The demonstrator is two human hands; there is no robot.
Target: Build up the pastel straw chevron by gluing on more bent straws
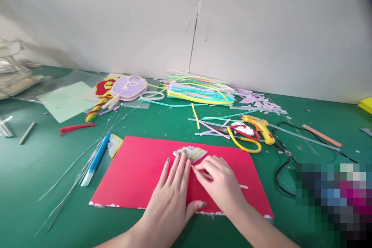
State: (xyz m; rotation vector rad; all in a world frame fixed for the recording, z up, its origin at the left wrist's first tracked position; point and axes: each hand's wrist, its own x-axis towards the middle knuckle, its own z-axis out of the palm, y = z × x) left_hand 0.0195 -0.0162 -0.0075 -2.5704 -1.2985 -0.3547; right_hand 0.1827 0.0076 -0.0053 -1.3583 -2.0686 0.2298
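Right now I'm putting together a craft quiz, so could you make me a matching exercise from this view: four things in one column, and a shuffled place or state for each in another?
Column one
1. Left hand
2. Right hand
3. Glue gun
4. Bundle of coloured strips

Column two
A. Near the pale wall
B. Pinching a thin pale strip
C. Yellow, beyond the far right corner of the red sheet
D. Palm down, fingers at the striped piece

Pairs: 1-D, 2-B, 3-C, 4-A

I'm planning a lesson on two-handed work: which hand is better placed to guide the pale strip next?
Probably the right hand: it pinches the pale strip, while the left hand is spread palm-down over the red board, partly covering the striped piece.
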